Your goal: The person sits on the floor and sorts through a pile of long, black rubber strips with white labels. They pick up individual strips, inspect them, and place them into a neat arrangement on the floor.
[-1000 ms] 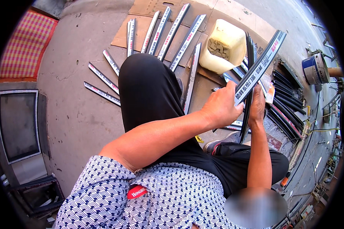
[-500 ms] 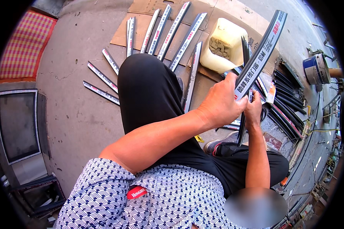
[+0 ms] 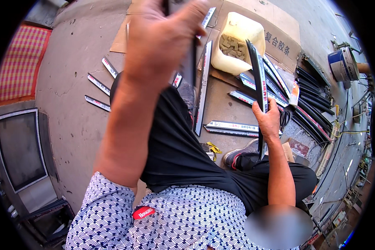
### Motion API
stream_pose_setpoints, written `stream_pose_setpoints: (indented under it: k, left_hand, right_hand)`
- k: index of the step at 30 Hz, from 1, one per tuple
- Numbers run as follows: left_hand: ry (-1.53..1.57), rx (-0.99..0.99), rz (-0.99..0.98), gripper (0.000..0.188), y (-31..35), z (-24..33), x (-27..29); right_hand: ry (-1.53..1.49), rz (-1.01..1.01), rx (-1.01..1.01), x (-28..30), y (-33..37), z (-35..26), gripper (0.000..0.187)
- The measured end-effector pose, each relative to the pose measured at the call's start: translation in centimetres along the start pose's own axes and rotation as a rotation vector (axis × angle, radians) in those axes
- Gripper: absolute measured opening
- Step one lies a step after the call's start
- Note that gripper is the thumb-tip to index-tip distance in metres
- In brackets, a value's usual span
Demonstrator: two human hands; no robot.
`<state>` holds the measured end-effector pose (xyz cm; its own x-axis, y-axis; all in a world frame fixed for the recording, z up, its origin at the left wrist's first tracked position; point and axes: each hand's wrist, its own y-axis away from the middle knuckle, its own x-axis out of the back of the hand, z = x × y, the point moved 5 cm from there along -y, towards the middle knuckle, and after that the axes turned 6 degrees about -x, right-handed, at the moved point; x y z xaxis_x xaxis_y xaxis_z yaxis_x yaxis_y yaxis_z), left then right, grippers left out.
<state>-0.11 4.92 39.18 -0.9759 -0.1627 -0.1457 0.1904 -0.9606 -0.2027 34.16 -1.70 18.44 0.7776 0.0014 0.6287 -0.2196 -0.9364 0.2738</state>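
High at the upper middle, my left hand (image 3: 160, 46) is closed around a dark profile strip (image 3: 190, 66), partly blurred and hidden by the fingers. On the right, my right hand (image 3: 268, 121) grips another black profile strip (image 3: 258, 79) with white printed film, held roughly upright. Behind that strip, more film-covered profile strips (image 3: 275, 79) lie in a loose pile. One long strip (image 3: 203, 87) rests alone on cardboard between my legs. Two short strips (image 3: 233, 128) lie crosswise near my shoe.
A cut-open pale yellow tub (image 3: 221, 60) holds small grey blocks and stands on flattened cardboard (image 3: 279, 25). Black strips (image 3: 314, 100) are stacked at the right, near a blue-and-white bucket (image 3: 341, 71). Several strips (image 3: 98, 103) lie left of my knee. A framed panel (image 3: 21, 146) is at far left.
My left hand has moved away from my right, up and leftward, carrying a strip. My right hand stays in place with its strip, which now shows fully.
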Motion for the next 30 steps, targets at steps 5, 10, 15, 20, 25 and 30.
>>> stream_pose_setpoints:
  k: [5,10,15,20,25,30]
  left_hand:
    - [-0.254,-0.121,0.024,0.025,-4.9,0.3,5.3]
    - [-0.554,-0.168,-0.135,0.038,-9.5,-8.9,11.6]
    - [-0.469,0.128,-0.118,0.037,-6.3,-18.8,12.4]
    - [-0.466,0.311,-0.119,0.043,-1.6,-28.2,13.1]
    - [-0.576,0.283,-0.072,0.049,0.6,-31.9,12.5]
    - [-0.61,0.323,-0.049,0.05,1.2,-34.2,12.3]
  right_hand:
    - [0.057,-0.036,-0.039,-1.2,0.4,0.2,0.043]
    - [0.038,-0.043,0.0,-2.7,1.3,0.4,0.042]
    - [0.155,-0.104,0.143,-4.8,2.2,0.6,0.041]
    - [0.286,-0.228,0.164,-7.3,2.9,2.9,0.043]
    - [0.279,-0.305,0.16,-10.1,2.5,4.0,0.045]
    - [0.254,-0.376,0.117,-11.8,1.6,4.9,0.048]
